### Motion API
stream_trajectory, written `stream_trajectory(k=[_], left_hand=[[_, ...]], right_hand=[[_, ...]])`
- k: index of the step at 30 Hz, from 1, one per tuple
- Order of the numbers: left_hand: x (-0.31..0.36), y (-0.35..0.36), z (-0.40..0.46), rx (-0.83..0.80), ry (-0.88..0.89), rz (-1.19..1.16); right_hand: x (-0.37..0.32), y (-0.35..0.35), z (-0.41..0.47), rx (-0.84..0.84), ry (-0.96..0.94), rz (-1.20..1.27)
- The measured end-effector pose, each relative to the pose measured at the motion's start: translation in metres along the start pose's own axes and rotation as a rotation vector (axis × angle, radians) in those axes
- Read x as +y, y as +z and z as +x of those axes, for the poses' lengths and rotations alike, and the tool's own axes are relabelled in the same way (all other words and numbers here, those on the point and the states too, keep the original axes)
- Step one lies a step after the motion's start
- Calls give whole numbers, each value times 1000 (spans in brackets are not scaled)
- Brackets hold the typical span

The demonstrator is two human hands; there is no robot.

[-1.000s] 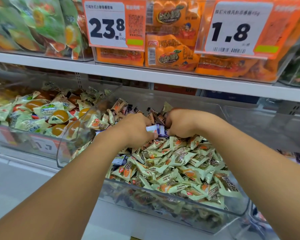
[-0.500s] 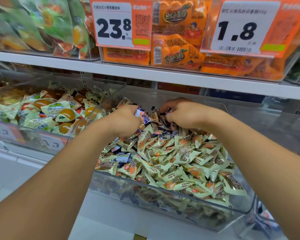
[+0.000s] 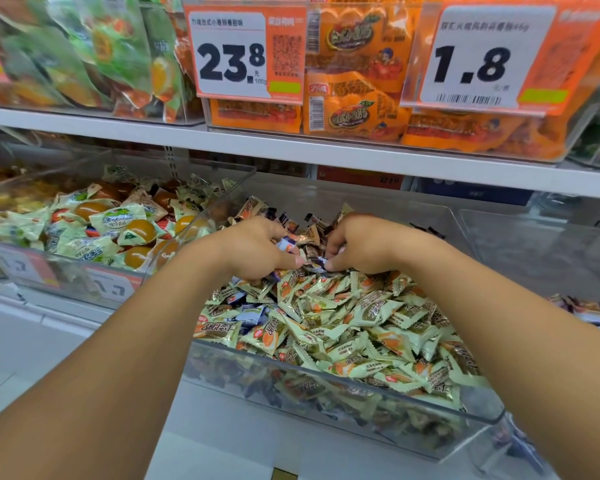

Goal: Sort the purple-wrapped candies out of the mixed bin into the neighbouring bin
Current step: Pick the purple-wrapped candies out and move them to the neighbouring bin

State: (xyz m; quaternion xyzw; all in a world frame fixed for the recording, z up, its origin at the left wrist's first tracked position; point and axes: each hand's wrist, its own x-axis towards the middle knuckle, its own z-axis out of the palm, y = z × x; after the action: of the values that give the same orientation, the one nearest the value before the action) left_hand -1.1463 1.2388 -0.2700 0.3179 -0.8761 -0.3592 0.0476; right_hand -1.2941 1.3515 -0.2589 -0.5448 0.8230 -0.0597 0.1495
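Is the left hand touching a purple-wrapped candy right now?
Touching. The head view shows the left hand with fingers curled round a purple-wrapped candy above the mixed bin.

Left hand (image 3: 253, 249) palm contents mostly hidden, neighbouring bin (image 3: 541, 247) cut off right, small label print illegible

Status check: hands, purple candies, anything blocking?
Left hand grips purple candies. Right hand pinches another. Green candies bury the rest.
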Motion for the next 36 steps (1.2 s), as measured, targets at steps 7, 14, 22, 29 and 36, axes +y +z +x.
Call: stream_trajectory(k=[7,14,22,29,36], left_hand=[[-9,-4,3,38,-61,-88],[-13,-9,-2,47,-72,-139],[11,-11,-14,-146,41,-448],[78,24,-31,-290,231,-539],[150,86,-47,-315,391,-403]], right_hand=[[-22,1,5,-60,3,12],[-36,6,11,42,-18,-59],[-5,-16,-43,114,13,343],[43,-29,-125,155,103,648],[120,-32,-208,205,315,853]])
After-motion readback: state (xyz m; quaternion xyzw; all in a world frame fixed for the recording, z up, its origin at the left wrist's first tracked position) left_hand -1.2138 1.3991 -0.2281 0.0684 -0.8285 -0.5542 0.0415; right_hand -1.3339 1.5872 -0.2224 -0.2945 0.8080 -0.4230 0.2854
